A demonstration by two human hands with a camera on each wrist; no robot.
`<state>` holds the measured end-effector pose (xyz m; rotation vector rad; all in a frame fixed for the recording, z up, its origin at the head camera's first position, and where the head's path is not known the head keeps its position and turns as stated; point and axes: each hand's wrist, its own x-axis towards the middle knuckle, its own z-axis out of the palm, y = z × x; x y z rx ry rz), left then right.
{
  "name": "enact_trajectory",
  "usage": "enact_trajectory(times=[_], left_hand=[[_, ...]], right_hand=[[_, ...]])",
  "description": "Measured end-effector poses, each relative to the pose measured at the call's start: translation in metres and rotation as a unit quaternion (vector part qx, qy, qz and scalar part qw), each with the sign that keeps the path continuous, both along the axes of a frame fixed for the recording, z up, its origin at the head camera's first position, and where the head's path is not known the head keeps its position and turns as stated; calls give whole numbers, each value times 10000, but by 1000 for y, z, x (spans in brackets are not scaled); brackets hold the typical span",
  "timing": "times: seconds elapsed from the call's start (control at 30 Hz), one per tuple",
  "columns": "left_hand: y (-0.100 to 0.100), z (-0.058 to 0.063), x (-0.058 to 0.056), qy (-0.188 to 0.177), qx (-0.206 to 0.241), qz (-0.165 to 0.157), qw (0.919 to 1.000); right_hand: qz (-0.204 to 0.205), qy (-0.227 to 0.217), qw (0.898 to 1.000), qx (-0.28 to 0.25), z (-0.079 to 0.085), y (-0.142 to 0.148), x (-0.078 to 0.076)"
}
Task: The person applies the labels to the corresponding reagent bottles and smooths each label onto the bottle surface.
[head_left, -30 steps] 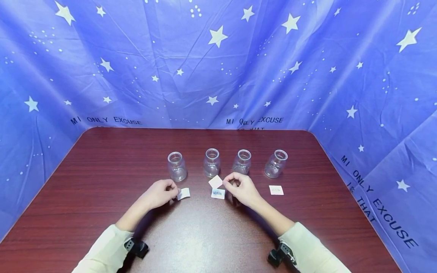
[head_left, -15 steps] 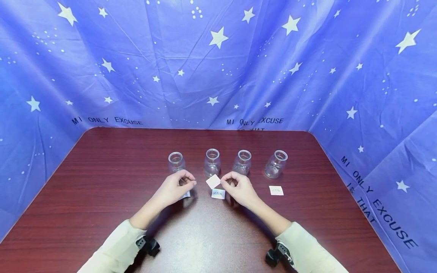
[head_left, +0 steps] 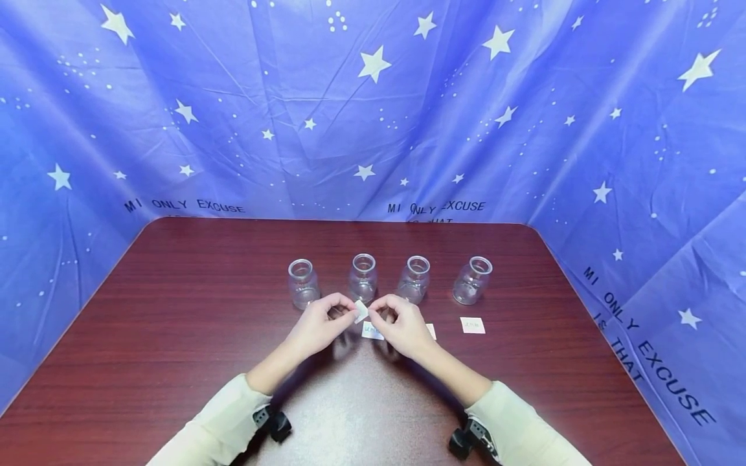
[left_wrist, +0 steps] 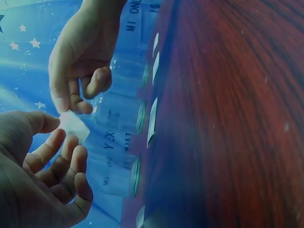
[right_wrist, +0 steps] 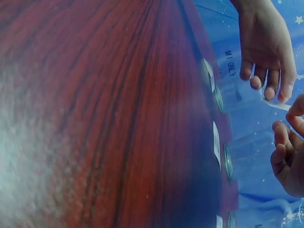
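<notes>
Left hand: thumb and finger brought together, pinching one corner of a small white slip. Right hand: likewise narrowed, thumb and fingertip pinching the opposite corner. Slip position: between the two hands, raised off the dark red wood-grain counter and tilted; in the head view it overlaps the base of the second jar from the left.

Four clear glass jars stand upright and apart in a row: first jar, the second, third jar, fourth jar.

Slips on the counter: a marked slip in front of the second jar, partly covered by the right hand; a part-hidden slip showing beyond that hand; a fourth-jar slip lying uncovered; an end slip at the lower edge of the left wrist view. Handwriting too small to read
</notes>
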<state>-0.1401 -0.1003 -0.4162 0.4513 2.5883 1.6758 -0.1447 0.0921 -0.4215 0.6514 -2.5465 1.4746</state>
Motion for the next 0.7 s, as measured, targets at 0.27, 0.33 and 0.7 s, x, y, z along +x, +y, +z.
enact_trajectory(times=[0.27, 0.33, 0.7], left_hand=[[7, -3, 1, -325, 168, 149, 9992], [7, -4, 1, -404, 190, 169, 9989], [4, -6, 2, -283, 270, 92, 9992]], right_hand=[[194, 337, 9992, 32, 0, -2, 3], [205, 414, 9989, 98, 0, -2, 4], [174, 508, 9985, -78, -2, -3, 6]])
